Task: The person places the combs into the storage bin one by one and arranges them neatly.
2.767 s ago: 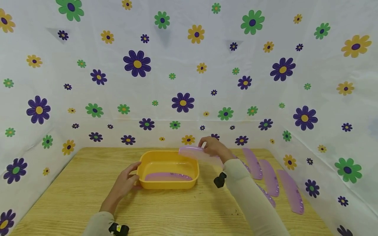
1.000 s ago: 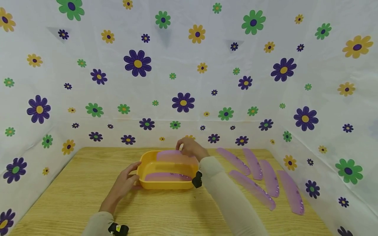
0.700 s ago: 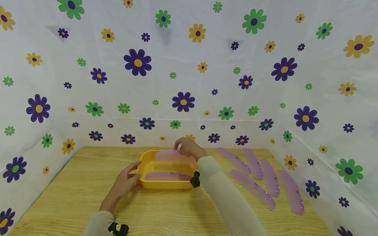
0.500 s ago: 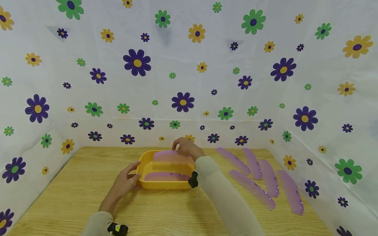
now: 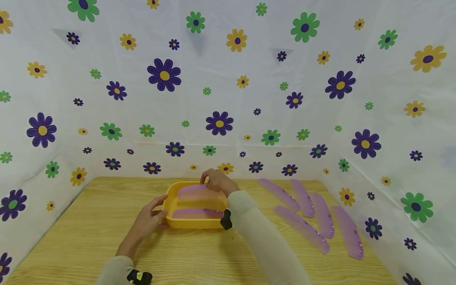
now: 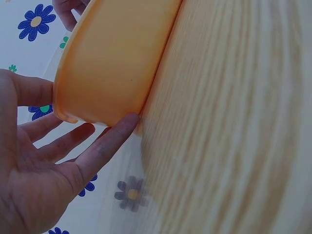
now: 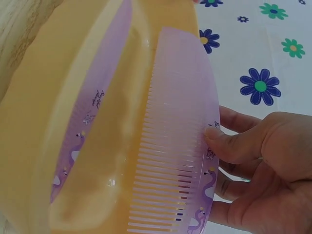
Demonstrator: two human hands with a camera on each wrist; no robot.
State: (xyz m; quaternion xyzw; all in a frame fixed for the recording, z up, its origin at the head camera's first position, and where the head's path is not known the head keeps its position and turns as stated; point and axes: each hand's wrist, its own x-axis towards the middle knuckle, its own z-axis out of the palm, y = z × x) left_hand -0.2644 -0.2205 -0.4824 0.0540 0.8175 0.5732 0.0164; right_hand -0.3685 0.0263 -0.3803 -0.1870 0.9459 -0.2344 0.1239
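A yellow plastic tub (image 5: pixel 194 223) sits on the table, its left end held by my left hand (image 5: pixel 151 217). In the left wrist view, fingers (image 6: pixel 109 146) of that hand touch the tub's outer wall and rim. My right hand (image 5: pixel 219 182) pinches a translucent lilac comb (image 7: pixel 180 87) by its curved spine, thumb on the near face. The comb stands along the tub's far side, teeth downward, inside the rim. A second lilac comb (image 7: pixel 92 97), printed with flamingos, leans along the tub's near wall. The right sleeve and wrist camera cover the tub's right end.
Several more lilac combs lie fanned out on the wooden table (image 5: pixel 192 261) to the right, including a front one (image 5: pixel 302 229) and a rightmost one (image 5: pixel 348 233). A white sheet (image 5: pixel 221 99) with printed flowers stands behind and on both sides.
My right hand has carried the comb leftward from beside the tub's right rim to inside its far side, then a little further left and lower. The left hand stays at the tub.
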